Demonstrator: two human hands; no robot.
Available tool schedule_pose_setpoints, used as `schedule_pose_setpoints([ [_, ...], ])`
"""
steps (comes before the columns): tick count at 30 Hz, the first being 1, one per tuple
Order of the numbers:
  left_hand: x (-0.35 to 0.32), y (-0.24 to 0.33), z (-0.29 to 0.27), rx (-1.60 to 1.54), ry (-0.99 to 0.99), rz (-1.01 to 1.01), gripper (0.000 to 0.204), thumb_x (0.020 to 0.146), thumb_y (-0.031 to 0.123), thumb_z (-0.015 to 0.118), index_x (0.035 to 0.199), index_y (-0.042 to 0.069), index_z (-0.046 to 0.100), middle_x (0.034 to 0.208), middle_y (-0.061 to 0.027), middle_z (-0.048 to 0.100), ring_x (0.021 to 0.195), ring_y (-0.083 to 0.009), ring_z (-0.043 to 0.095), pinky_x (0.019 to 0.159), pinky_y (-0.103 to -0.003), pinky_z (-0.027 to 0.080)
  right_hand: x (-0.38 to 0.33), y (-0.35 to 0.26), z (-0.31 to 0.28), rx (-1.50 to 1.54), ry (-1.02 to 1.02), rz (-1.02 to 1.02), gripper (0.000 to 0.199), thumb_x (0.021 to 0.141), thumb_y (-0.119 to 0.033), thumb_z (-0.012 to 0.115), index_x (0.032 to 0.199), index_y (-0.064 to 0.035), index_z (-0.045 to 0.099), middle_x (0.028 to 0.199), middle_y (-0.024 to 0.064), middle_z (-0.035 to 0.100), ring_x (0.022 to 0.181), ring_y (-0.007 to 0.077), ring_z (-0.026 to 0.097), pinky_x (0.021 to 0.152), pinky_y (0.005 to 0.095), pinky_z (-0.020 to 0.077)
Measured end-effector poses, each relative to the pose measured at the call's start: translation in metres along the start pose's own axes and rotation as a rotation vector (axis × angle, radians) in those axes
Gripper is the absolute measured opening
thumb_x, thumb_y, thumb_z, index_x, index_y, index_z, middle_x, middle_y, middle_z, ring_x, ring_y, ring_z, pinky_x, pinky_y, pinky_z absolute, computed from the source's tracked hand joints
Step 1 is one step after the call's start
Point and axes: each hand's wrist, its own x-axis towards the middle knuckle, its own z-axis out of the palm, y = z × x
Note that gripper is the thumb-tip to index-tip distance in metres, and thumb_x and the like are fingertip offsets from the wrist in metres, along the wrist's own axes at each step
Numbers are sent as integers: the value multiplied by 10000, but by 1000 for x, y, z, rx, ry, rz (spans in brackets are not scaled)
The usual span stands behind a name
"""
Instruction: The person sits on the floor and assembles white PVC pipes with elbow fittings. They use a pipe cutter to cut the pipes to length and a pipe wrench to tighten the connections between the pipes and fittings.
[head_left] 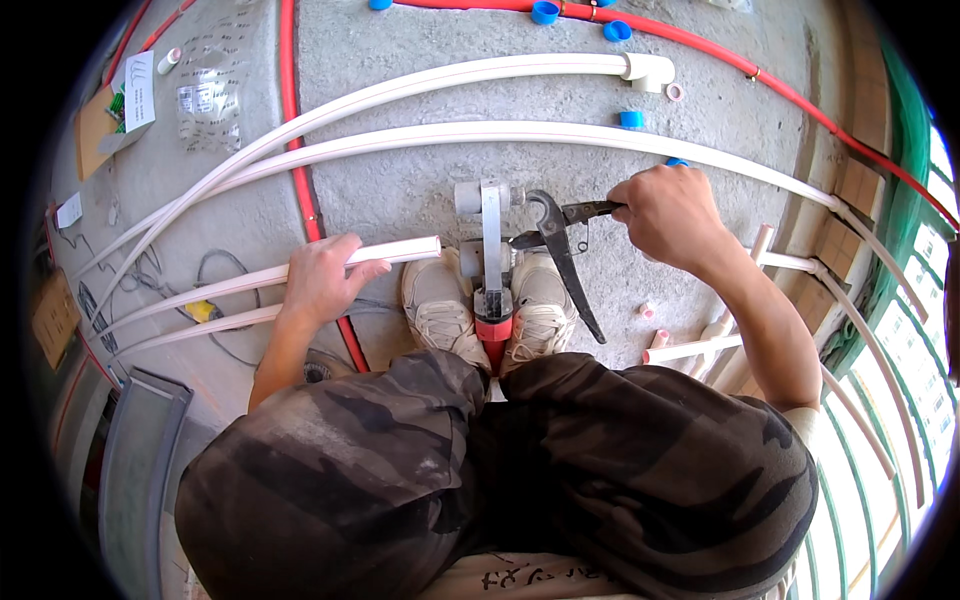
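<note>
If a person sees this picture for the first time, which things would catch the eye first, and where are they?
Probably the middle first: the left hand grips a white pipe whose cut end points at a tool with a grey head and red handle, standing between two pale shoes. To its right, the right hand holds black cutters above the concrete floor. Behind them, long white pipes and a red hose sweep across the floor.

Blue caps [545,12]: four. Shoes [437,305]: two. Pipe cutters [560,240]: one.
</note>
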Motion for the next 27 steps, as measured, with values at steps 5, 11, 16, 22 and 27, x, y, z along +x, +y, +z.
schedule_pose_setpoints([
  [5, -1, -1, 2, 10, 17, 9, 547, 910, 555, 725, 824, 25, 624, 747, -193, 643, 716, -435, 650, 627, -506, 475, -2, -1, -1, -23, 12, -10, 113, 890, -185, 689, 883, -112, 775, 776, 141, 718, 770, 363, 703, 693, 489, 526],
  [11, -1, 6, -6, -2, 44, 5, 528, 909, 535, 738, 813, 28, 622, 747, -186, 644, 720, -425, 653, 625, -500, 476, -24, 0, 8, 54, 75, -7, 129, 877, -183, 684, 895, -106, 786, 788, 134, 730, 776, 348, 716, 708, 485, 540],
  [16, 12, 17, -15, 34, 74, 23, 530, 903, 533, 745, 843, 22, 618, 765, -176, 655, 705, -409, 653, 633, -496, 493, -58, 8, 4, 243, 558, -68, 128, 860, -162, 760, 977, -122, 795, 840, 66, 739, 777, 280, 715, 678, 416, 542],
  [22, 41, -5, 36, 204, 338, 243, 399, 854, 392, 801, 927, 43, 622, 893, -145, 624, 858, -363, 652, 674, -469, 525, -65, -5, -1, 137, 971, -120, 282, 803, -65, 791, 1084, -84, 770, 924, 69, 755, 706, 253, 674, 638, 381, 516],
  [27, 39, -4, 47, 219, 338, 198, 351, 748, 215, 846, 968, 37, 638, 970, -141, 603, 975, -377, 584, 872, -480, 459, -74, -10, -1, 99, 1180, -216, 424, 740, -4, 779, 1159, -64, 762, 935, 94, 745, 660, 228, 634, 605, 350, 475],
])
